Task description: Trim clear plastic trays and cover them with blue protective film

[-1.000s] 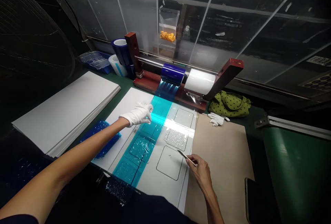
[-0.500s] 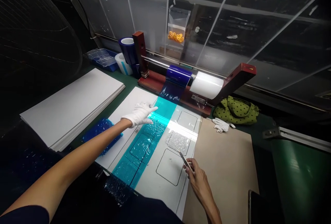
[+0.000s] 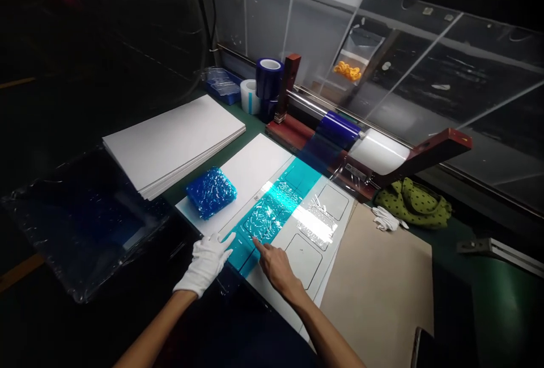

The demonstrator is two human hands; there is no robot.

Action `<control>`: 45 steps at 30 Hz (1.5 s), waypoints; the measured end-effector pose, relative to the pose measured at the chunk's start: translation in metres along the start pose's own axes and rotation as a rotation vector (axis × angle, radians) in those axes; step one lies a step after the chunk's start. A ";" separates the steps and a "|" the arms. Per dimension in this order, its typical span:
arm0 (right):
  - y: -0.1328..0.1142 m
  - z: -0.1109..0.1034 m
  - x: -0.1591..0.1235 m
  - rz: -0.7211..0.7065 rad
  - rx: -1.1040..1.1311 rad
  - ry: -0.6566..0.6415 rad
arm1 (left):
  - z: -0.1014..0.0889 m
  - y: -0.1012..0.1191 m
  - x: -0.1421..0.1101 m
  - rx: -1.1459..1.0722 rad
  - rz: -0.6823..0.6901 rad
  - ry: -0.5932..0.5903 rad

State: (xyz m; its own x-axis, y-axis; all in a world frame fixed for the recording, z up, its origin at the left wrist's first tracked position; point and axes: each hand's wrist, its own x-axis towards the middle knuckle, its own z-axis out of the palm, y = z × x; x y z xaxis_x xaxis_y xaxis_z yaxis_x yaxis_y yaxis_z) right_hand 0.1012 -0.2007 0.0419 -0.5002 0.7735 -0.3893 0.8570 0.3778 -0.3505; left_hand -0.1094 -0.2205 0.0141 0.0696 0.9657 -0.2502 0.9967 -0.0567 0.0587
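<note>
My left hand (image 3: 206, 260), in a white glove, lies at the near left edge of a strip of blue film (image 3: 242, 249), fingers spread. My right hand (image 3: 278, 269), bare, has its index fingertip on the same strip. Its other fingers are curled, and whatever they hold is hidden. Below the film is a pale sheet (image 3: 304, 257) marked with dark rounded outlines. The film runs back toward a blue roll (image 3: 339, 129) on a red stand (image 3: 293, 133). A clear, crinkled patch (image 3: 317, 226) lies right of the blue strip.
Left are a crumpled blue film pad (image 3: 211, 192) and a stack of white sheets (image 3: 174, 141). Spare rolls (image 3: 270, 79) stand behind. A white roll (image 3: 379, 151) shares the stand. Right are brown board (image 3: 378, 283), a white glove (image 3: 386, 219) and a green dotted cloth (image 3: 416, 204).
My left hand has come back from the film's far part to its near end. My right hand has moved left onto the film; the thin tool it held no longer shows. The view has shifted.
</note>
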 end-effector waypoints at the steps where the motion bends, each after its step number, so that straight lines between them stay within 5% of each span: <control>1: -0.005 0.000 0.006 -0.009 -0.024 -0.013 | 0.006 -0.001 -0.002 -0.012 -0.017 0.004; 20: -0.044 0.003 0.057 -0.054 -0.238 -0.060 | 0.021 -0.015 -0.001 -0.267 -0.096 0.052; 25: -0.030 0.006 0.032 -0.033 -0.257 -0.076 | 0.021 -0.018 -0.009 -0.446 -0.202 0.112; 32: 0.003 0.022 -0.039 0.024 -0.265 -0.104 | 0.036 -0.029 -0.044 -0.933 -0.668 0.154; 39: 0.020 0.020 -0.082 0.137 -0.090 -0.050 | 0.041 -0.017 -0.053 -1.444 -0.667 0.137; 45: 0.021 0.003 -0.093 0.110 0.151 0.072 | 0.010 -0.012 -0.069 -1.535 -0.672 0.277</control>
State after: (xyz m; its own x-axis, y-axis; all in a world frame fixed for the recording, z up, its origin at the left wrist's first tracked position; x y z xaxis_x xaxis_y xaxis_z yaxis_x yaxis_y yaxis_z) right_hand 0.1653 -0.2661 0.0684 -0.3894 0.8423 -0.3726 0.8751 0.2121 -0.4351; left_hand -0.1257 -0.2888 0.0208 -0.4917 0.7366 -0.4643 -0.1221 0.4697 0.8744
